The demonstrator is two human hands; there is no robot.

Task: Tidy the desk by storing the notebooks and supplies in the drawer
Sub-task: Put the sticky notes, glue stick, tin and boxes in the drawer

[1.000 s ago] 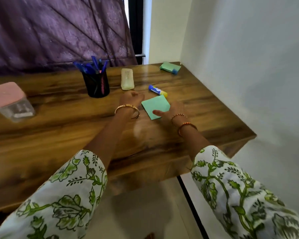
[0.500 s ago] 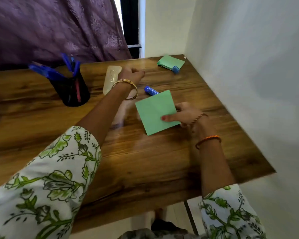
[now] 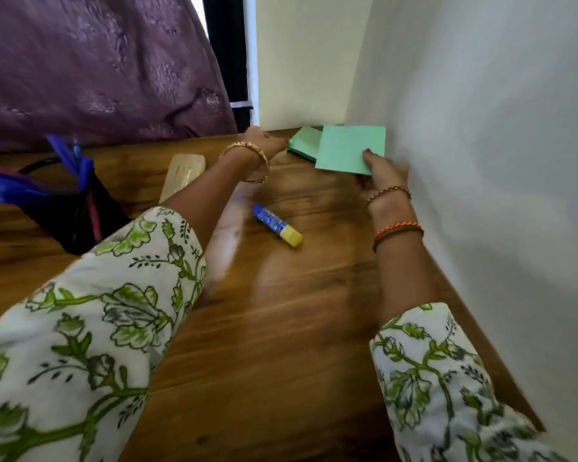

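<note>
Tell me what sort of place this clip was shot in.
Probably a home study corner: a wooden desk pushed against a white wall, a purple curtain behind it, and stationery on top, namely a black pen holder, a glue stick and green note pads.

Wooden desk [image 3: 281, 328], glossy grain. On it: glue stick [image 3: 277, 229] below both hands' fingers; green pad [image 3: 302, 145] at left fingertips [image 3: 282, 141]; black pen cup [image 3: 70, 215] and pale case [image 3: 181, 176] further left.
</note>
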